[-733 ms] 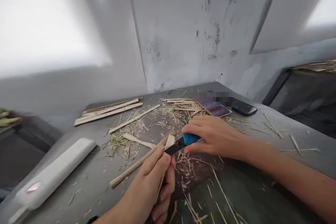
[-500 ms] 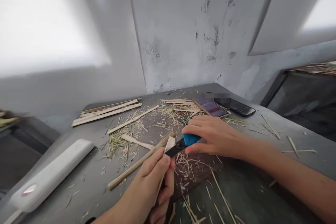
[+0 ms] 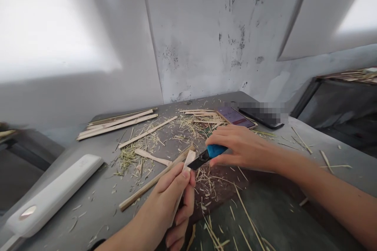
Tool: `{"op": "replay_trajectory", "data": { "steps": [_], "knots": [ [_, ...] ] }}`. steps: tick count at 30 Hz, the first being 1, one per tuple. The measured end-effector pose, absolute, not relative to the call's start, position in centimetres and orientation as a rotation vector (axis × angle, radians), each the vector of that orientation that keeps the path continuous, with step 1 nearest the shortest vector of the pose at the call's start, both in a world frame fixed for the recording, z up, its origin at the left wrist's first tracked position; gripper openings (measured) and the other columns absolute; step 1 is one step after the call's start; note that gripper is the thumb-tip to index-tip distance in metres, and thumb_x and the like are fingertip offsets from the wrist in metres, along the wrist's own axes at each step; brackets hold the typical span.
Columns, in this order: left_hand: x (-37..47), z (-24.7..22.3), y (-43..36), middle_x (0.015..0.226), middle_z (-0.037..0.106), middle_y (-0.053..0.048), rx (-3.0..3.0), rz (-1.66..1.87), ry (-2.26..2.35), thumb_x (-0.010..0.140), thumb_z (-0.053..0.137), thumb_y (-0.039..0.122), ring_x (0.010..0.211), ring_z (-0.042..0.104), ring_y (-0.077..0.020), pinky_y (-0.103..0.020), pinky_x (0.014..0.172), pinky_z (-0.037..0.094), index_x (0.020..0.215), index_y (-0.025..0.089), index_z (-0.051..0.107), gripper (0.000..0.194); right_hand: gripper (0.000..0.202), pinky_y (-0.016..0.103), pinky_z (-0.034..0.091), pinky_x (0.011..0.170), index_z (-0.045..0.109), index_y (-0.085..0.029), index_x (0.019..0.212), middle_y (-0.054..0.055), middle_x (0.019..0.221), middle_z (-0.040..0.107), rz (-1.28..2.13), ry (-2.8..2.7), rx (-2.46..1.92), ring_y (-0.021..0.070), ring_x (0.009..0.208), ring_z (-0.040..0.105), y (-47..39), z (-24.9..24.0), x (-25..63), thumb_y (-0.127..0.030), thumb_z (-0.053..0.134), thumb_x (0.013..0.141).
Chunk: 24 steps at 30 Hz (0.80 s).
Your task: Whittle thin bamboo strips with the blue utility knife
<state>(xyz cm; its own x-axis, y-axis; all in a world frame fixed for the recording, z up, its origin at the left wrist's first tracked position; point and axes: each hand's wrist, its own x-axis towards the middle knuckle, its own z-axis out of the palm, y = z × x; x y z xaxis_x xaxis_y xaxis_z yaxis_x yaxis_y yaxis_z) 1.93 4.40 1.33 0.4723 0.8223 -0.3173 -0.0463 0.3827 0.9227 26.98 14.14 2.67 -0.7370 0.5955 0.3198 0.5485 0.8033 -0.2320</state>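
Note:
My left hand [image 3: 173, 196] is closed around a pale flat wooden strip [image 3: 190, 157], whose top end sticks up past the thumb. My right hand [image 3: 238, 147] grips a utility knife [image 3: 216, 150] with a blue handle and black front. The dark blade lies against the strip just above my left thumb. Behind my left hand a round wooden stick [image 3: 147, 186] rests slanted on the table, and a thin carved piece [image 3: 153, 158] lies beyond it. Shavings [image 3: 209, 186] are scattered under the knife.
Several wooden strips [image 3: 118, 123] lie at the table's back left. A white elongated device [image 3: 55, 192] is on the left. Two phones, one with a lit screen [image 3: 235, 117] and one black [image 3: 260, 117], lie at the back right. The grey table [image 3: 97, 219] meets a stained wall.
My right hand and the knife have shifted slightly up and right relative to my left hand, the blade still at the strip. The whole view has moved a little.

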Motion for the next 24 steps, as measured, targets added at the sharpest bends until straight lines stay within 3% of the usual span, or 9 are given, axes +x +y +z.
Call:
{"op": "replay_trajectory", "data": {
  "steps": [12,15,18,21,24],
  "knots": [
    [1.6,1.2,4.8,0.052,0.042,0.012,0.946,0.69,0.917,0.106,0.043,0.055,0.03,0.024,-0.0072,-0.017,0.028,0.037,0.097,0.027,0.049,0.03,0.053,0.033,0.042,0.073,0.07,-0.027,0.106,0.001,0.095,0.073,0.091,-2.56,-0.948,0.0214,0.09,0.067,14.9,2.1,27.5,-0.076,0.054,0.096],
    [1.7,0.8,3.5,0.053,0.041,0.011,0.959,0.645,0.932,0.099,0.051,0.07,0.036,0.025,-0.0082,-0.019,0.033,0.034,0.097,0.028,0.055,0.043,0.055,0.031,0.04,0.063,0.07,-0.027,0.099,0.001,0.085,0.072,-0.02,-2.317,-1.109,0.0193,0.073,0.066,15.4,3.0,29.1,-0.079,0.053,0.094],
    [2.3,0.3,2.2,0.07,0.049,0.004,1.137,0.606,0.946,0.09,0.062,0.078,0.059,0.037,-0.007,-0.016,0.054,0.037,0.091,0.02,0.064,0.057,0.051,0.032,0.033,0.056,0.066,-0.023,0.099,0.002,0.067,0.064,-0.165,-2.027,-1.287,0.0176,0.056,0.053,15.3,4.3,30.4,-0.066,0.041,0.107],
    [3.1,0.6,1.8,0.06,0.043,0.007,1.179,0.547,0.872,0.089,0.053,0.086,0.05,0.033,-0.0071,-0.019,0.046,0.026,0.09,0.023,0.055,0.062,0.054,0.032,0.037,0.061,0.063,-0.023,0.099,0.001,0.071,0.065,-0.192,-2.037,-1.228,0.0178,0.061,0.058,14.7,4.4,29.8,-0.073,0.045,0.102],
    [3.1,1.3,2.1,0.058,0.038,0.01,1.197,0.581,0.947,0.094,0.048,0.082,0.043,0.026,-0.0071,-0.019,0.039,0.021,0.093,0.026,0.048,0.055,0.052,0.031,0.042,0.067,0.063,-0.023,0.099,0.003,0.088,0.072,-0.123,-2.23,-1.115,0.0198,0.078,0.066,14.1,3.3,27.9,-0.072,0.047,0.102]
  ]
}}
